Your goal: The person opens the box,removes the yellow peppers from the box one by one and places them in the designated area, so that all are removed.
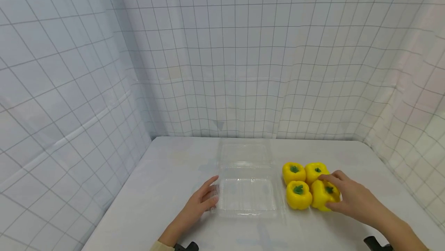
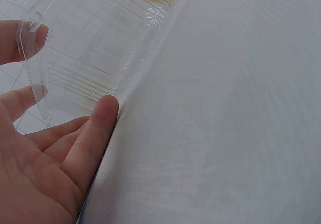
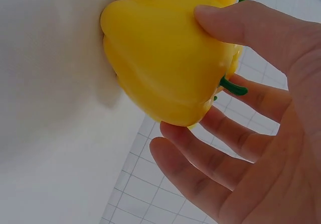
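Observation:
A clear plastic clamshell box (image 1: 247, 213) lies with its lid (image 1: 245, 152) folded back on the white table. At the box's left side, my left hand (image 1: 201, 200) touches the edge with extended fingers. In the left wrist view, fingers lie at the clear rim (image 2: 42, 83) and the thumb at the base. Several yellow bell peppers stand bunched to the right. My right hand (image 1: 352, 199) holds the near-right bell pepper (image 1: 321, 195) between thumb and fingers. The right wrist view shows that bell pepper (image 3: 165, 53) tilted on screen, its green stem facing the palm.
Beside the held one are a near-left bell pepper (image 1: 295, 200), a far-left bell pepper (image 1: 289, 174) and a far-right bell pepper (image 1: 314, 166). White gridded curtains (image 1: 236, 69) enclose the table (image 1: 167, 173) at the back and both sides.

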`<state>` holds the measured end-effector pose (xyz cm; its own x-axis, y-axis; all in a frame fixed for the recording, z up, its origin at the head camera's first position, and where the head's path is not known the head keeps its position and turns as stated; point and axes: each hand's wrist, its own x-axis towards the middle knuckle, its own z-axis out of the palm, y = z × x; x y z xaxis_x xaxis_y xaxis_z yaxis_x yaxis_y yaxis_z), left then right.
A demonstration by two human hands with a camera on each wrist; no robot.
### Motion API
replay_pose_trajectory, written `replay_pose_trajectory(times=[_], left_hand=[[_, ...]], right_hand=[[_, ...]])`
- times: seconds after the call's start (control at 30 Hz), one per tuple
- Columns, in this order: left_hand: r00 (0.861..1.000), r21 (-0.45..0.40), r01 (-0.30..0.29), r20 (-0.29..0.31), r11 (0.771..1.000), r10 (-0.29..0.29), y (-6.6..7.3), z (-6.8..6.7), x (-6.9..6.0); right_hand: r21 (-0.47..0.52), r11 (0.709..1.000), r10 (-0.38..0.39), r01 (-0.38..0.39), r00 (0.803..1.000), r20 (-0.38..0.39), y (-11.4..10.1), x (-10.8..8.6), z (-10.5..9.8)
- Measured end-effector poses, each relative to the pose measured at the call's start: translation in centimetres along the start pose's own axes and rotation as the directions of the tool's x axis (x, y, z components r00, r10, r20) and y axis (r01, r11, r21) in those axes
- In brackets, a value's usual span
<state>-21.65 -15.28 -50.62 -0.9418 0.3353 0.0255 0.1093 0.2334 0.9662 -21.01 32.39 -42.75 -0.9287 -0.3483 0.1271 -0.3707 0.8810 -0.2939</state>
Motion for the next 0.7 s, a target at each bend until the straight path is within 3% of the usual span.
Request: replay_pose_trajectory(times=[0.37, 0.53, 0.7], left_hand=[[1.000, 0.004, 0.005, -0.008, 1.000, -0.005, 0.1, -0.1, -0.1], [1.000, -0.016, 0.004, 0.008, 1.000, -0.004, 0.0, -0.1, 0.0], [1.000, -0.038, -0.004, 0.029, 0.999, 0.006, 0.0, -0.2, 0.0]], right_hand=[[0.038, 0.999, -0.035, 0.038, 0.996, -0.077, 0.5, -0.4, 0.5], [0.080, 0.997, -0.004, 0.013, 0.994, -0.111, 0.6, -1.0, 0.9], [0.061, 0.998, 0.039, -0.032, 0.993, -0.110, 0.6, -1.6, 1.2]])
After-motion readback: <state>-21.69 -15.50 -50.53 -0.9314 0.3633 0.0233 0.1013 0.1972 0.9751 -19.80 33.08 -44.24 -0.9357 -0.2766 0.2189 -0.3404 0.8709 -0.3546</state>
